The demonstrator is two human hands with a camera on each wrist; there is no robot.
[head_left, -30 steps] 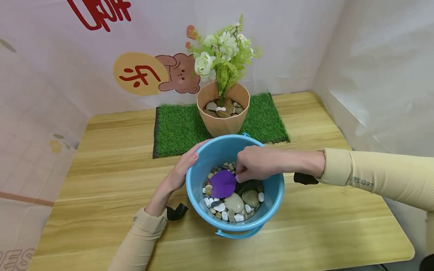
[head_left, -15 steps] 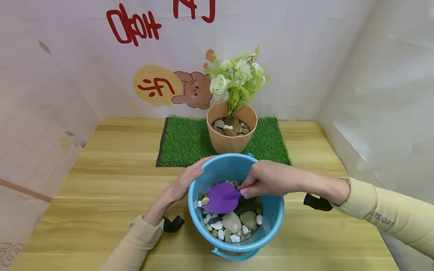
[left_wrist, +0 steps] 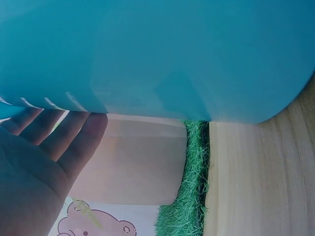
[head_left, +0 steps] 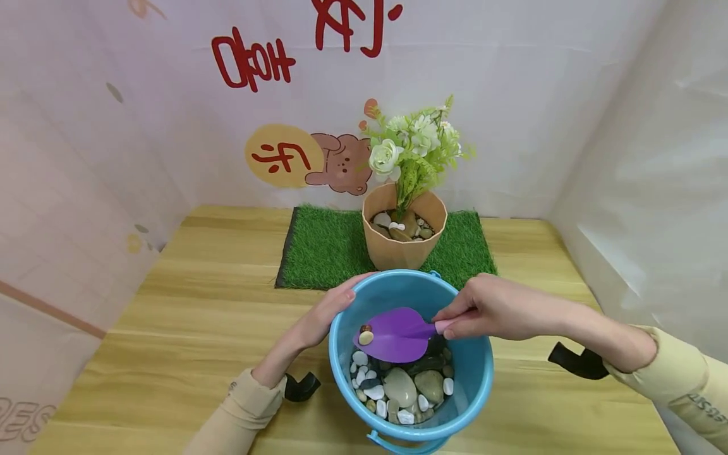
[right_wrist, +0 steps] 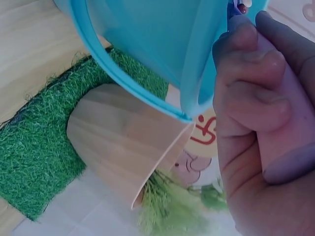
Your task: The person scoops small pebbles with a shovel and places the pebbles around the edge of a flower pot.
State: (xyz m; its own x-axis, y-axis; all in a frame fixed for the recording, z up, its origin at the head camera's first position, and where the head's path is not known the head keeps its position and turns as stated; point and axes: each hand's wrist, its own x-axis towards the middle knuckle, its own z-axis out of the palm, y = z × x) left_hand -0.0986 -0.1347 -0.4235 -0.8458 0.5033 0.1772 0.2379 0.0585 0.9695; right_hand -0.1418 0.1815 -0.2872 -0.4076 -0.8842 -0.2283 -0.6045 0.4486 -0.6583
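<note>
My right hand (head_left: 500, 306) grips the pink handle (right_wrist: 290, 123) of a toy shovel; its purple blade (head_left: 398, 335) is inside a blue bucket (head_left: 485, 385). A pale pebble (head_left: 366, 338) and a small reddish-brown one lie near the blade's tip. Under the blade, wet stones (head_left: 400, 387), some large and grey, others small and white, cover the bucket's bottom. My left hand (head_left: 318, 319) rests against the bucket's left side, thumb by the rim. In the left wrist view its fingers (left_wrist: 83, 137) stretch out nearly straight along the outer wall.
Just behind the bucket, a peach flowerpot (head_left: 400, 253) with white artificial flowers (head_left: 418, 145) and stones stands on a green turf mat (head_left: 324, 246). The bucket's handle (head_left: 409, 447) hangs at the front. A wooden table (head_left: 216, 303) lies beneath, with printed cloth walls behind and beside it.
The shovel's blade has come up from the stones, carrying the pebbles near its tip, and my right hand has risen with it. My left hand stays at the bucket. The head view has shifted.
</note>
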